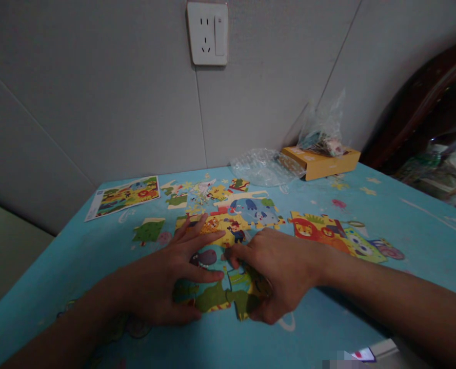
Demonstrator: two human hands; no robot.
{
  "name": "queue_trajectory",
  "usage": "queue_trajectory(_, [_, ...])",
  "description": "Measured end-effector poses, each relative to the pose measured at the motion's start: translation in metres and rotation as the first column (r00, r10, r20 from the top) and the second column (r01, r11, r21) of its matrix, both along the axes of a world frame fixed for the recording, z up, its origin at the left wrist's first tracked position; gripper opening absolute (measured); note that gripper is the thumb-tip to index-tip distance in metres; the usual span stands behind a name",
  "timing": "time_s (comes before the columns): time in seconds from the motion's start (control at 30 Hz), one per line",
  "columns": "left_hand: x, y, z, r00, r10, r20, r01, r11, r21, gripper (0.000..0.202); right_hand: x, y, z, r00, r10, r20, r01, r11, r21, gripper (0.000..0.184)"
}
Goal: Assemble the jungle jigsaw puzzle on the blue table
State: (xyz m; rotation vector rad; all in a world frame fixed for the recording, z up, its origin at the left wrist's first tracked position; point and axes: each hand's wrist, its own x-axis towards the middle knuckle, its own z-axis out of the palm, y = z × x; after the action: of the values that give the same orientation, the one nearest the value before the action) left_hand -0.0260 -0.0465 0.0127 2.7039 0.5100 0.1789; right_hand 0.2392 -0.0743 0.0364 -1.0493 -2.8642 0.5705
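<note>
On the blue tabletop lies a partly joined jigsaw puzzle (207, 258) with animal pictures. My left hand (170, 269) rests flat over its left side, fingers spread across the hippo and green pieces. From the right, my right hand (276, 269) grips a small joined section of puzzle pieces (243, 302), bent index finger at its top and thumb at its lower edge. A narrow gap shows between this section and the part under my left hand. Above both hands, joined pieces show a blue elephant (256, 209). Part of the gripped section is hidden under my right palm.
A printed picture sheet (125, 196) lies at the back left. Loose pieces (177, 200) are scattered near it, and a tree piece (150, 229) lies apart. Lion pieces (314, 230) sit to the right. A clear plastic bag (264, 166) and a yellow box (331, 165) stand by the wall.
</note>
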Motion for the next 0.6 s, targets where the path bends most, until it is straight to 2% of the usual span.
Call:
queue_trajectory(0.2, [-0.0001,0.002,0.0004,1.0,0.007,-0.022,-0.007,1.0,-0.011,0.061,0.0012,0.0004,-0.0035,1.0,-0.002,-0.003,0.002,0.999,0.042,0.065])
queue_trajectory(0.4, [0.0015,0.0038,-0.0029,0.999,0.002,0.051,-0.002,1.0,-0.012,0.05,-0.0008,-0.0004,-0.0016,0.998,-0.059,0.019,0.057,0.995,0.087,0.063])
queue_trajectory(0.6, [0.0067,-0.002,-0.0003,0.999,-0.028,0.019,0.029,0.999,-0.042,0.052,-0.0004,-0.0008,0.0027,0.998,-0.058,0.031,0.055,0.995,0.078,0.056])
